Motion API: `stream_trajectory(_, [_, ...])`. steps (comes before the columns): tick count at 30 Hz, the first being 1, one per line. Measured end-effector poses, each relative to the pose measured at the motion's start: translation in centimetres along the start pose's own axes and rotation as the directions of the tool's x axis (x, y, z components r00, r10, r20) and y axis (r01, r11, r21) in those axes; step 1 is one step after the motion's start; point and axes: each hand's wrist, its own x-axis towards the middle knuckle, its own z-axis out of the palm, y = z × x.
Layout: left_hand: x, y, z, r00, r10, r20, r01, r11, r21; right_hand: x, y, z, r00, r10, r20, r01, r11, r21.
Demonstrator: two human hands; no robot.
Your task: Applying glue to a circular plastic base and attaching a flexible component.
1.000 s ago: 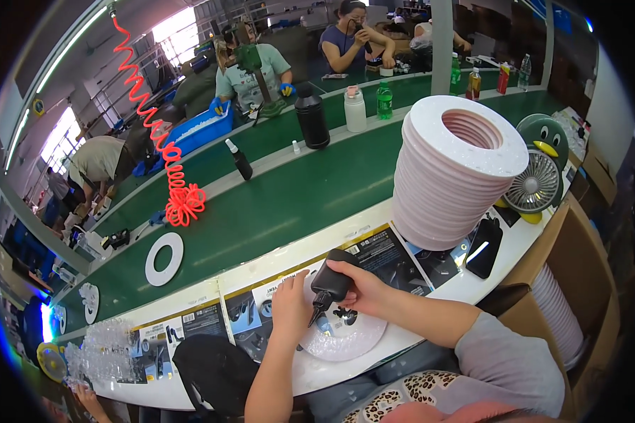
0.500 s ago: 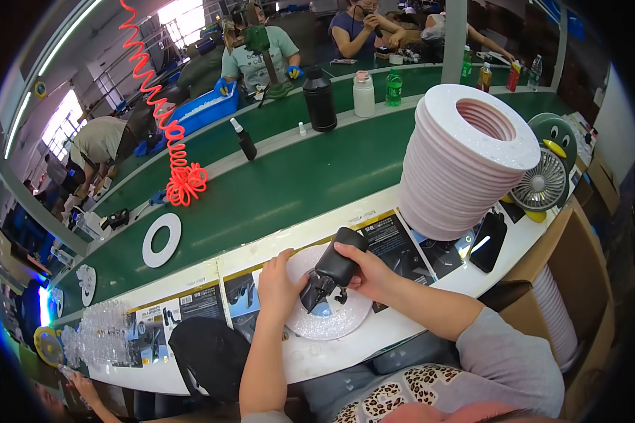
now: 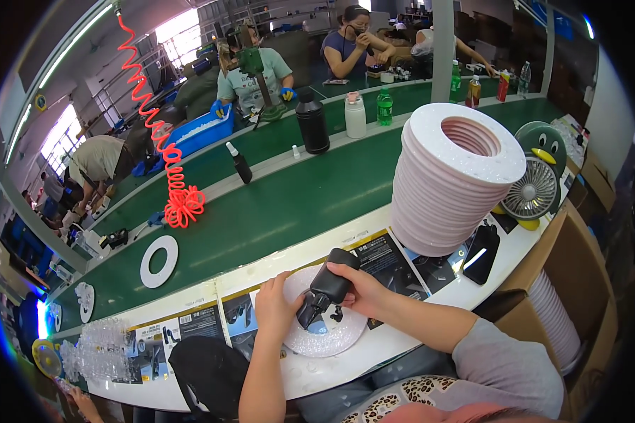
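My right hand point(image 3: 360, 290) is wrapped around a black cylindrical device point(image 3: 330, 283), which tilts over a white glittery ring point(image 3: 335, 342). The device's narrower jointed end point(image 3: 310, 309) points down toward the ring's hole. My left hand point(image 3: 276, 302) rests at the ring's left edge, with its thumb beside that black end and its fingers apart. A small black clip-like piece point(image 3: 337, 314) shows near my right fingers. The undersides of both hands are hidden.
A tall stack of white rings point(image 3: 453, 190) stands right, near a penguin-shaped fan point(image 3: 533, 187) and a phone point(image 3: 482, 254). A black cap point(image 3: 208, 363) and clear plastic pieces point(image 3: 106, 345) lie left. Beyond the green belt point(image 3: 289, 215), several people work among bottles and a blue bin point(image 3: 197, 137).
The view has tilted slightly, so the bench sits lower in the picture. Both hands and the black device keep nearly the same pose over the ring.
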Motion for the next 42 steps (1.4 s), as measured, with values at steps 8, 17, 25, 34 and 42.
stream_trajectory(8, [0.2, 0.2, 0.3, 0.996, 0.051, -0.074, -0.052, 0.999, -0.010, 0.1, -0.1, -0.1, 1.000, -0.019, 0.018, 0.019, 1.000, -0.013])
stream_trajectory(17, [-0.8, -0.1, 0.1, 0.989, 0.085, -0.118, -0.082, 0.996, 0.027, -0.3, 0.7, -0.1, 1.000, -0.011, 0.000, 0.011, 1.000, -0.025])
stream_trajectory(25, [0.5, -0.8, 0.9, 0.996, 0.062, -0.067, -0.060, 0.998, 0.019, -0.5, 0.3, 1.2, 0.950, -0.283, -0.135, 0.247, 0.940, -0.233])
stream_trajectory(34, [0.5, -2.3, 1.3, 0.996, 0.044, -0.079, -0.046, 0.999, -0.026, -2.1, 1.6, 0.6, 0.895, -0.367, 0.253, 0.424, 0.525, -0.738])
stream_trajectory(42, [0.0, -2.1, 1.5, 0.995, 0.043, -0.093, -0.049, 0.997, -0.057, -2.3, 3.3, 1.0, 0.871, -0.356, 0.338, 0.472, 0.418, -0.776])
